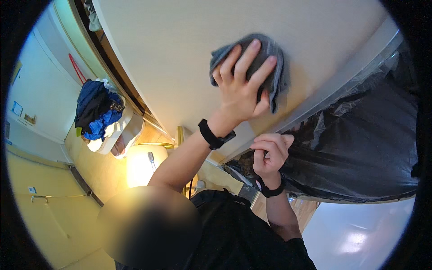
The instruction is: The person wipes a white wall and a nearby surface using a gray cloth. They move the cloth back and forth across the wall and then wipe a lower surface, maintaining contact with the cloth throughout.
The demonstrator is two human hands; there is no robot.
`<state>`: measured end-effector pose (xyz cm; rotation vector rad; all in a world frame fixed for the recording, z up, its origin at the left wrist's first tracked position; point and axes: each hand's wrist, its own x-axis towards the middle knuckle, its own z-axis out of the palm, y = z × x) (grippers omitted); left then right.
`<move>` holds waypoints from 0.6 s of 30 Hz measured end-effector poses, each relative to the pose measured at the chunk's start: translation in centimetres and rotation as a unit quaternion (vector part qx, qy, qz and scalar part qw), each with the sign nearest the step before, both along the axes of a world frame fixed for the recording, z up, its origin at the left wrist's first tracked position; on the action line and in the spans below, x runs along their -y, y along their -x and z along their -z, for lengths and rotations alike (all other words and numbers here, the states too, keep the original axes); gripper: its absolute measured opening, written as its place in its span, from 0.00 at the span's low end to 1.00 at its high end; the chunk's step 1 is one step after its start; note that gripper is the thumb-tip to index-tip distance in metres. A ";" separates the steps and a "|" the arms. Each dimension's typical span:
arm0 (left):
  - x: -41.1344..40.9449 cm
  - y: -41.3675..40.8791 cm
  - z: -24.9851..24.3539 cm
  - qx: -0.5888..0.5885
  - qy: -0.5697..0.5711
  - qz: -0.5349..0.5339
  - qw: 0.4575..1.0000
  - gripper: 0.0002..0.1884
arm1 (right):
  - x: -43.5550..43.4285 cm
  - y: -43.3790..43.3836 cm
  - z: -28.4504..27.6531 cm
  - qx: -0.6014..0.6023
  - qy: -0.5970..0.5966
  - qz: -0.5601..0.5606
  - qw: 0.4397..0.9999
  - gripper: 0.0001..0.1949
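My left hand [241,84] presses a folded dark grey cloth [276,81] against a broad cream-coloured panel [162,54]. Its fingers are spread over the cloth and its thumb lies at the cloth's lower right edge. A black band circles that wrist. Lower and to the right, my right hand [272,152] is raised in front of the panel's lower edge and black plastic sheeting [364,131]. Its fingers are curled in, and nothing shows in them. This wrist too bears a black band. The panel surface beneath the cloth is hidden.
A white basket [107,143] heaped with clothes stands at the left. Nearer, a brightly lit seat or stool top [138,168] holds a small brush [151,157]. A yellow door or cabinet front with a metal handle [39,198] is at lower left. A glossy white surface [357,233] lies lower right.
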<state>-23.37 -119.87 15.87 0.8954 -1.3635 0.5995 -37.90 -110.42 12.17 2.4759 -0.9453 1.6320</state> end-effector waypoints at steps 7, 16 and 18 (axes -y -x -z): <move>-1.5 0.9 7.3 0.086 -0.053 -0.005 0.995 0.25 | -0.1 0.0 -0.4 -0.011 0.003 -0.006 1.000 0.06; -0.1 -1.4 0.5 -0.007 -0.012 0.008 1.000 0.33 | -0.2 0.2 -0.4 -0.011 -0.004 0.001 1.000 0.07; -0.2 -0.7 2.2 -0.026 -0.026 0.002 0.999 0.33 | -0.3 0.2 -0.5 -0.021 -0.004 0.001 1.000 0.08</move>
